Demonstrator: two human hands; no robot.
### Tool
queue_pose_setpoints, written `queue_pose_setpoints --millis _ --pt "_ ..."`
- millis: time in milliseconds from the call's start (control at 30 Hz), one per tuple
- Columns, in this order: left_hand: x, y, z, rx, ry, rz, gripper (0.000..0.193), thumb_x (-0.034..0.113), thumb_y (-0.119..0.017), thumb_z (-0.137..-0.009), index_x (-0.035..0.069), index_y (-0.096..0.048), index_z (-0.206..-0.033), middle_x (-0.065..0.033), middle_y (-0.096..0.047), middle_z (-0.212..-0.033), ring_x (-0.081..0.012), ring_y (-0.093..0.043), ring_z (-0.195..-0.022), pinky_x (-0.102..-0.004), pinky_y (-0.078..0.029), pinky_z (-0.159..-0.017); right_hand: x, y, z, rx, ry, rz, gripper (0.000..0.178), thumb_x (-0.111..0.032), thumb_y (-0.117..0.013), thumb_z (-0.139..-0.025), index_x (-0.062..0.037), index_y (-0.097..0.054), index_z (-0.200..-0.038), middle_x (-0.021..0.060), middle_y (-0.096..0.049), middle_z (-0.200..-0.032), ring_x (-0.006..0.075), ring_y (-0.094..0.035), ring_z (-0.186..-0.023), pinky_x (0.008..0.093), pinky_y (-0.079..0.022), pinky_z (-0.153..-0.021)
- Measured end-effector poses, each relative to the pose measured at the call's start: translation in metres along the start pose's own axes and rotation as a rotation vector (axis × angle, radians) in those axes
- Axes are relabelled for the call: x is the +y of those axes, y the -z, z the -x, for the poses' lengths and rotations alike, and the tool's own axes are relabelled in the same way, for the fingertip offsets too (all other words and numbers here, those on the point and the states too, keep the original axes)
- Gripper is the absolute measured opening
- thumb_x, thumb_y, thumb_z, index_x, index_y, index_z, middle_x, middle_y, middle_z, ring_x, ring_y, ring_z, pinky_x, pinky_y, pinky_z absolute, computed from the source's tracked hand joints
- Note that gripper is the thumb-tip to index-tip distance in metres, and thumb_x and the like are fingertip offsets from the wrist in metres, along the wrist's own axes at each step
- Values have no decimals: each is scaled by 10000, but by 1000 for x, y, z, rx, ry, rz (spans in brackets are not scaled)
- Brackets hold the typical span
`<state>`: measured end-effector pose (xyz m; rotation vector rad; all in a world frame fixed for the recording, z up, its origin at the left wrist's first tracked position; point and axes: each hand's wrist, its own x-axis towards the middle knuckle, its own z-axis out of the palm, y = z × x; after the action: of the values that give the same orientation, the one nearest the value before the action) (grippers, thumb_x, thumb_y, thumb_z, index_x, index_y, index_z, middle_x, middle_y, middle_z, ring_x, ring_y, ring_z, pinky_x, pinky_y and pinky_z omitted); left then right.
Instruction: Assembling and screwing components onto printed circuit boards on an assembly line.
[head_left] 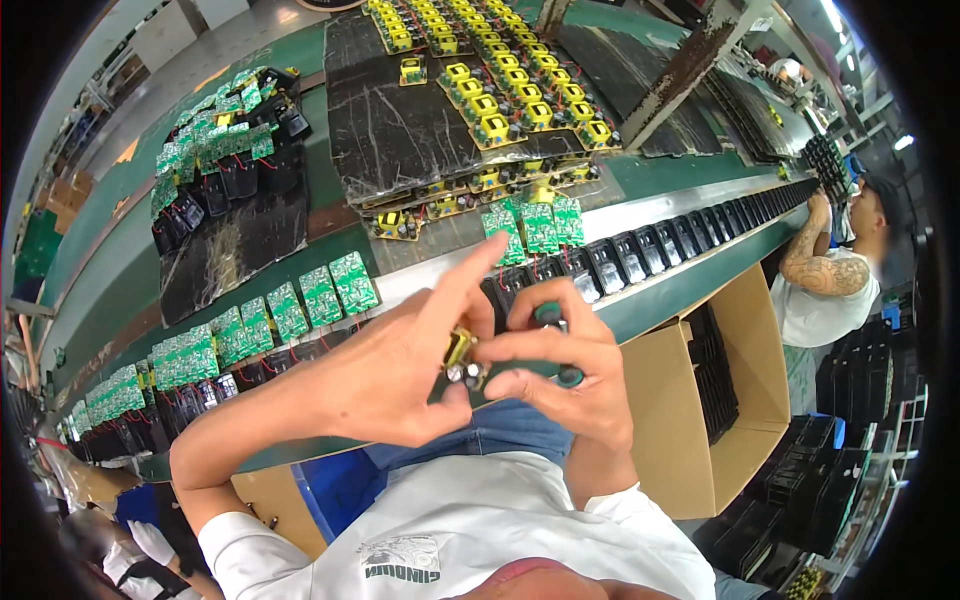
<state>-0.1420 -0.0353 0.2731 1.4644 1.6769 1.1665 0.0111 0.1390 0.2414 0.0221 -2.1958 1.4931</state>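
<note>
Above my lap, near the bench edge, a small circuit board (460, 357) with a yellow-wrapped transformer and silver-topped capacitors is held between my hands. My left hand (385, 365) grips it from the left, thumb below and index finger stretched toward the far side. From the right, the thumb and a finger of my right hand (585, 370) close on the board's components. Two dark green rounded pieces (570, 377) show at the fingers of my right hand; their kind is unclear. Just beyond, green boards (540, 228) with red wires lie beside black plastic cases (605, 266).
Stacked dark sheets (400, 140) bear rows of yellow-transformer boards (515, 85). Leftward run more green boards (230, 335) over black cases. A cardboard box (755, 400) with black parts stands at right. A co-worker (835, 270) is at the bench's far right.
</note>
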Motion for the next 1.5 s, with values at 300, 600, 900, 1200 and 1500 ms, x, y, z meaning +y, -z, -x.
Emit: queue_pose_setpoints --millis 300,600,900,1200,1500 --pt "8 -17 4 -34 -99 31 1102 -33 -649 -711 21 -85 -1656 -147 -599 -1051 -245 -578 -866 -327 -514 -768 -3 -3 12 15 30 -163 289 -73 -909 -710 -88 -838 -990 75 -569 -965 181 -557 -833 293 -476 -743" --pt "16 -25 -3 54 -270 -397 1023 5 -686 -734 13 -182 -1624 -164 -628 -1102 -279 -620 -876 -360 -523 -764 1 -4 20 54 16 -216 259 -11 -886 -724 -79 -836 -968 84 -575 -993 173 -542 -832 280 -463 -741" --pt "24 -25 0 27 31 -82 430 58 -729 -795 22 -558 -1188 -113 -667 -955 -206 -599 -710 -302 -491 -624 5 -8 18 137 57 -553 199 -9 -897 -694 -66 -769 -835 113 -558 -1114 197 -525 -964 307 -445 -865" --pt "23 -24 10 253 -12 364 127 -55 -669 -837 24 -608 -916 -82 -631 -842 -174 -552 -722 -289 -463 -681 5 -38 6 104 -26 -842 155 -66 -866 -775 -88 -739 -862 73 -549 -1148 143 -516 -892 253 -435 -801" --pt "1 7 40 353 59 107 203 -106 -690 -830 -3 -676 -1005 -90 -666 -971 -191 -614 -827 -278 -482 -715 12 -66 -25 337 178 -673 381 -420 -672 -998 -87 -614 -1172 101 -586 -1008 186 -495 -800 313 -441 -758"
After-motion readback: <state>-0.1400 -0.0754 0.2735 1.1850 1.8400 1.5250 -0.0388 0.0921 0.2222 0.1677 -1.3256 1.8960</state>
